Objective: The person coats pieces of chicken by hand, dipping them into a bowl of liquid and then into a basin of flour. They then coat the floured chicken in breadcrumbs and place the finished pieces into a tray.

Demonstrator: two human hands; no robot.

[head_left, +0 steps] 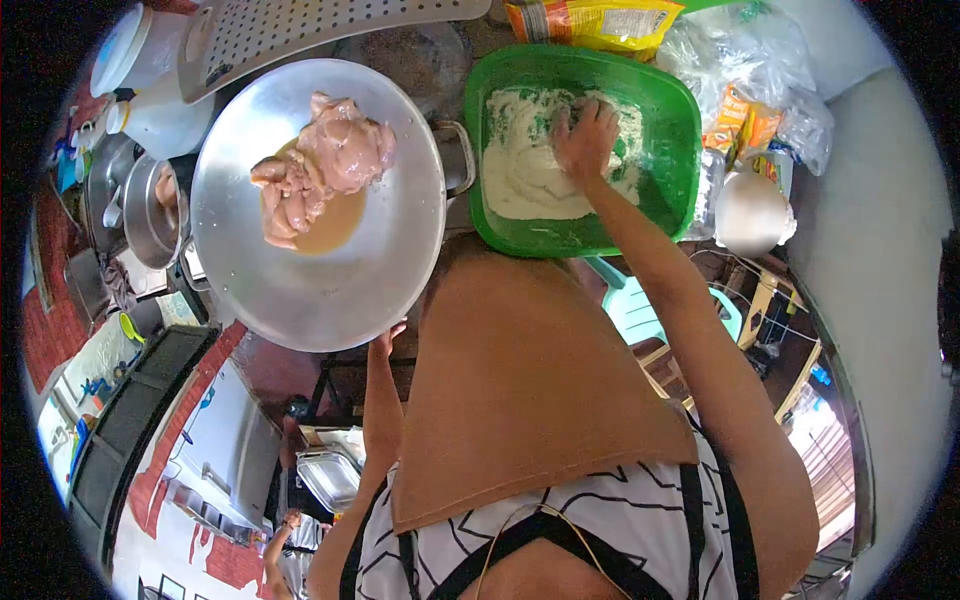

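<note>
My right hand (588,140) is down in white powder that looks like flour (535,185), inside a green plastic basin (672,190). Its fingers are apart, with the tips partly in the powder. To the left is a wide metal pan (310,305) with loop handles, holding raw chicken pieces (340,150) in a brownish liquid (333,225). Against the pan's near rim, low on the right, my left hand (388,338) grips the edge; most of its fingers are hidden under the pan.
A perforated metal sheet (300,35) lies behind the pan. Beyond the basin are a yellow packet (600,25) and clear plastic bags (745,60). A smaller metal pot (150,225) stands at left. A light green chair (635,310) is below the basin. Another person's arm (278,550) shows lower left.
</note>
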